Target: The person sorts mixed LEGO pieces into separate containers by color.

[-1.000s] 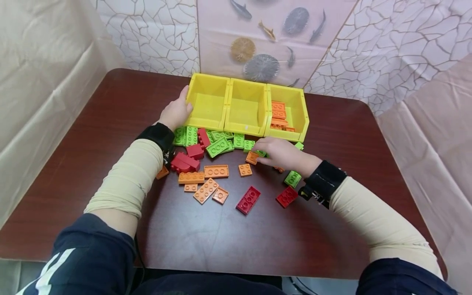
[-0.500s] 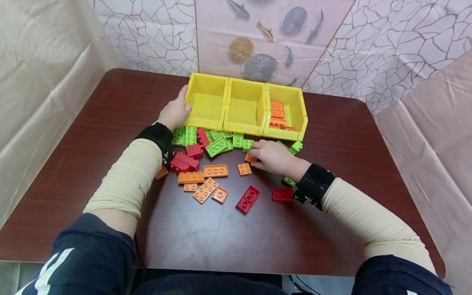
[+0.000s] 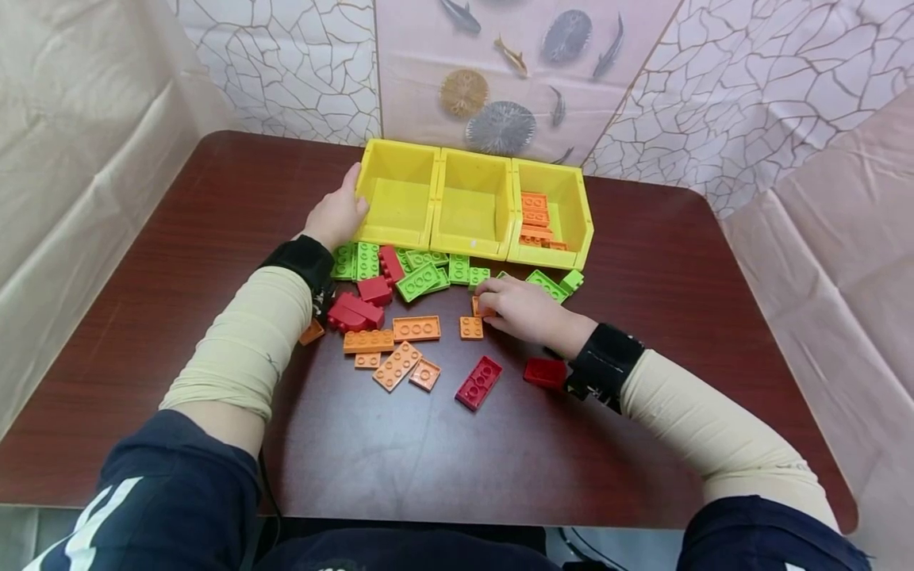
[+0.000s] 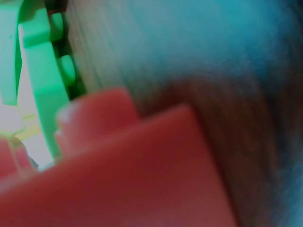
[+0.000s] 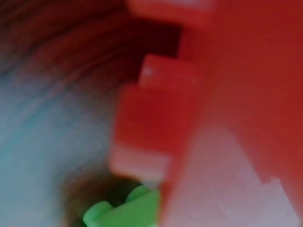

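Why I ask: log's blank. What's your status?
Left hand on yellow plastic three-compartment bin. Right hand at small orange plastic brick, grip unclear. Rectangular red plastic brick near right wrist.

no text, label, brand, number or sign is legible in any view. a white mark [image 3: 339,567] on the dark garment [image 3: 421,551], just beyond the near edge of the desk [image 3: 385,452], is cut off and cannot be read.
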`<control>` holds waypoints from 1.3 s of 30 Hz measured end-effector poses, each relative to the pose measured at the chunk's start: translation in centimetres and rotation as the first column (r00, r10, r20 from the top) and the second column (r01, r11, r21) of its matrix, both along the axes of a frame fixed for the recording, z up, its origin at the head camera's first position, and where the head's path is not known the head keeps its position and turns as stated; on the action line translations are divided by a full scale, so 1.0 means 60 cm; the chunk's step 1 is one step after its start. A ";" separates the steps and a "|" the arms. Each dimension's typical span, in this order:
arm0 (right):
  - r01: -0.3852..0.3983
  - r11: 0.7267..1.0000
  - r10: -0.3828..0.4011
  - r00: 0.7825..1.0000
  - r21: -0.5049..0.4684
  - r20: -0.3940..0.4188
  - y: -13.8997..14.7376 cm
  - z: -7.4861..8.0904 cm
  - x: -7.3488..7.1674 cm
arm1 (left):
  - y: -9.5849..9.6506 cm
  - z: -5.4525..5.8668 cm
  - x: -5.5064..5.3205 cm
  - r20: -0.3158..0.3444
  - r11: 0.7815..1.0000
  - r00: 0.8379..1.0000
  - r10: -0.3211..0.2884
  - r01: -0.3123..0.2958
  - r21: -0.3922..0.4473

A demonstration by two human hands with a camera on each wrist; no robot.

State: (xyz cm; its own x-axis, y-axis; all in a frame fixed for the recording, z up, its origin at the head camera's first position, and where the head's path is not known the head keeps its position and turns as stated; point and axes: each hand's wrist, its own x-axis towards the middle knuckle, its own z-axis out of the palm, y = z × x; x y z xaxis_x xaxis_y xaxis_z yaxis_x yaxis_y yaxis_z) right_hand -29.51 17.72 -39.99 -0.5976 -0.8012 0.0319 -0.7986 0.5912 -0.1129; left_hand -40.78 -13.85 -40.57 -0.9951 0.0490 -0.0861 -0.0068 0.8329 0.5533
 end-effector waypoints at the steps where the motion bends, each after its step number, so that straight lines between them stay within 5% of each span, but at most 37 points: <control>1: -0.002 1.000 0.002 1.000 -0.003 -0.003 0.000 0.000 0.000 | 0.000 0.001 0.001 0.001 1.000 1.000 0.000 0.000 0.001; 11: -0.011 0.997 0.011 1.000 -0.079 0.003 0.014 0.026 0.008 | 0.000 0.007 0.004 0.002 1.000 1.000 0.001 -0.001 0.003; 21: 0.130 0.989 -0.133 0.991 -0.073 -0.032 0.063 0.062 -0.013 | 0.000 0.002 0.002 -0.004 1.000 1.000 -0.001 0.001 0.008; 29: 0.268 0.960 -0.273 0.960 -0.079 -0.061 0.115 0.063 -0.043 | 0.001 0.004 0.002 0.004 1.000 1.000 -0.005 0.005 0.001; 39: 0.410 0.908 -0.418 0.888 -0.081 -0.194 0.151 0.049 -0.080 | 0.001 0.004 0.004 0.003 1.000 1.000 0.004 -0.004 0.003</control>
